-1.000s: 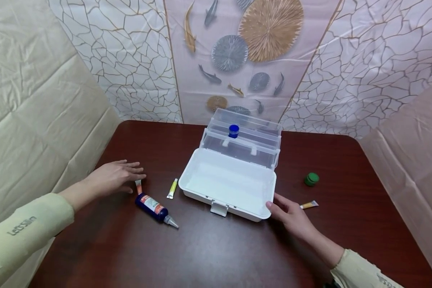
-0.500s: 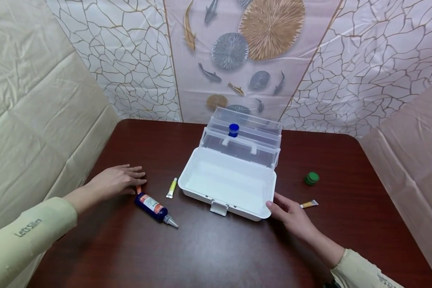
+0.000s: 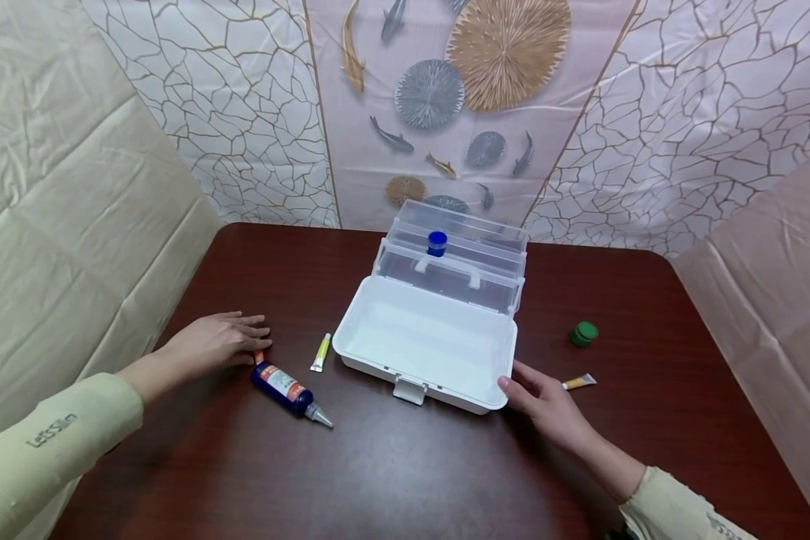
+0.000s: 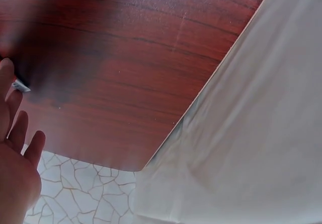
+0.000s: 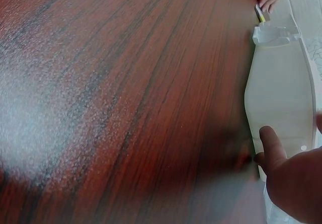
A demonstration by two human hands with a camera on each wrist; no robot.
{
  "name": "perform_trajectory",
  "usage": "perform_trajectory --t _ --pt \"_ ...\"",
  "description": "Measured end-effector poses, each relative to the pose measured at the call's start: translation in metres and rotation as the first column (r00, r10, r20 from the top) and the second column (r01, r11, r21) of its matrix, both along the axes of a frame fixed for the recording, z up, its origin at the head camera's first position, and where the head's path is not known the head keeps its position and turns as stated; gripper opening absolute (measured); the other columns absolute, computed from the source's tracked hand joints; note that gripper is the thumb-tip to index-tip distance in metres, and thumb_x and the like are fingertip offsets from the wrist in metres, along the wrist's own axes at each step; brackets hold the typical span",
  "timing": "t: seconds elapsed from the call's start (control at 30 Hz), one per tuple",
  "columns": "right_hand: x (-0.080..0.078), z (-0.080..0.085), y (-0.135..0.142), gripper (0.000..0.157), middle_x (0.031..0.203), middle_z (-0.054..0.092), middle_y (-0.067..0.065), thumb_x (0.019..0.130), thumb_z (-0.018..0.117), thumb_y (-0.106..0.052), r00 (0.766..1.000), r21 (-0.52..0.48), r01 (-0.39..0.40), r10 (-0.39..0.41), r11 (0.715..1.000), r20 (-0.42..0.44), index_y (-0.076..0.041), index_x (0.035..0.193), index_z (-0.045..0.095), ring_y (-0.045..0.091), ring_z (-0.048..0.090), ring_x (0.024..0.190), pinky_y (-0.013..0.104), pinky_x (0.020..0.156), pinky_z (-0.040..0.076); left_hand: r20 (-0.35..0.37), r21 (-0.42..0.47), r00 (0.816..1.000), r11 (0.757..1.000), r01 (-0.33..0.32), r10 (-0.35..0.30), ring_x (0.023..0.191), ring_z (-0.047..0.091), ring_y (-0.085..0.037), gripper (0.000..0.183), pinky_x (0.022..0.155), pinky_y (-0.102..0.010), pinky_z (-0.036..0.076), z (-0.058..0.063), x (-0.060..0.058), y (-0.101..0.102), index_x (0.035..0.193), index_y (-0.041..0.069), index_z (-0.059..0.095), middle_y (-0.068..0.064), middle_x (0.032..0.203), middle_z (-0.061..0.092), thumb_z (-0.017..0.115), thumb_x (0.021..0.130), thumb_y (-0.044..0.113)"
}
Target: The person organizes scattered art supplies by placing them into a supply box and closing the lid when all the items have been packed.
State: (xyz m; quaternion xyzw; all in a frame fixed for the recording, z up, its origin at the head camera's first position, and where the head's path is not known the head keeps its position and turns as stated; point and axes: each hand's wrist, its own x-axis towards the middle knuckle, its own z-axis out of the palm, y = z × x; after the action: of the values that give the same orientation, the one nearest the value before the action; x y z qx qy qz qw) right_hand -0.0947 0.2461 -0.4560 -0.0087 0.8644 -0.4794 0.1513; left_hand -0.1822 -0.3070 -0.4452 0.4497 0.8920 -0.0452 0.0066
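My left hand (image 3: 223, 341) reaches over a small orange paint tube (image 3: 259, 356), its fingers fairly straight and right at the tube's far end. In the left wrist view, the tube's pale end (image 4: 21, 86) pokes out beyond the fingertips. Just below lies a dark blue squeeze bottle (image 3: 283, 385) with a clear nozzle. My right hand (image 3: 547, 401) holds the near right corner of a white plastic storage box (image 3: 425, 345), thumb at the rim and fingers along the side. The box's clear tiered lid (image 3: 486, 262) stands raised, with a blue paint jar (image 3: 436, 244) in it.
A yellow paint tube (image 3: 320, 352) lies left of the box. To its right are a green paint jar (image 3: 583, 334) and an orange-yellow paint tube (image 3: 579, 382). Fabric walls (image 3: 94, 187) border the dark wooden table (image 3: 391, 480) on the left, right and back.
Over the second, my left hand has come slightly down toward me, covering more of the orange tube. My right hand stays on the box corner.
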Motion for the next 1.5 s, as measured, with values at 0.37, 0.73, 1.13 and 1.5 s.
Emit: perform_trajectory --t 0.37,0.73,1.13,1.5 --pt "0.000 0.000 0.000 0.069 0.158 0.051 0.025 0.110 0.062 -0.037 1.000 -0.008 0.000 0.000 1.000 0.013 0.003 0.162 0.041 0.032 0.056 0.138 0.015 0.094 0.051 -0.058 0.036 0.998 0.999 0.013 -0.011 0.127 0.069 -0.033 0.029 0.105 -0.052 0.056 -0.006 0.003 -0.001 0.118 0.008 0.083 -0.007 0.121 0.080 0.084 0.090 0.015" --pt "-0.001 -0.001 0.000 0.067 0.159 0.050 0.025 0.110 0.062 -0.035 1.000 -0.026 0.001 -0.001 1.000 0.007 0.003 0.162 0.041 0.032 0.055 0.138 0.019 0.095 0.053 -0.121 0.081 0.993 0.996 0.024 -0.014 0.123 0.071 -0.032 0.022 0.103 -0.050 0.058 -0.009 0.006 0.001 0.112 0.009 0.085 -0.006 0.115 0.081 0.083 0.091 0.014" --pt "0.000 -0.002 -0.001 0.068 0.159 0.051 0.025 0.110 0.064 -0.035 1.000 -0.052 0.014 -0.012 0.999 0.023 0.002 0.162 0.041 0.028 0.059 0.133 0.019 0.093 0.055 -0.182 0.071 0.983 0.996 0.050 -0.036 0.122 0.072 -0.031 0.022 0.104 -0.050 0.057 -0.015 0.004 0.003 0.111 0.005 0.083 -0.008 0.113 0.081 0.084 0.089 0.010" --pt "0.000 -0.002 0.000 0.068 0.158 0.051 0.024 0.110 0.063 -0.034 1.000 -0.056 0.015 -0.014 0.998 0.020 0.003 0.162 0.041 0.027 0.060 0.132 0.015 0.091 0.054 -0.222 0.072 0.974 0.995 0.069 -0.051 0.118 0.074 -0.030 0.024 0.102 -0.049 0.059 -0.018 0.004 0.005 0.108 0.005 0.084 -0.008 0.109 0.082 0.087 0.086 0.013"
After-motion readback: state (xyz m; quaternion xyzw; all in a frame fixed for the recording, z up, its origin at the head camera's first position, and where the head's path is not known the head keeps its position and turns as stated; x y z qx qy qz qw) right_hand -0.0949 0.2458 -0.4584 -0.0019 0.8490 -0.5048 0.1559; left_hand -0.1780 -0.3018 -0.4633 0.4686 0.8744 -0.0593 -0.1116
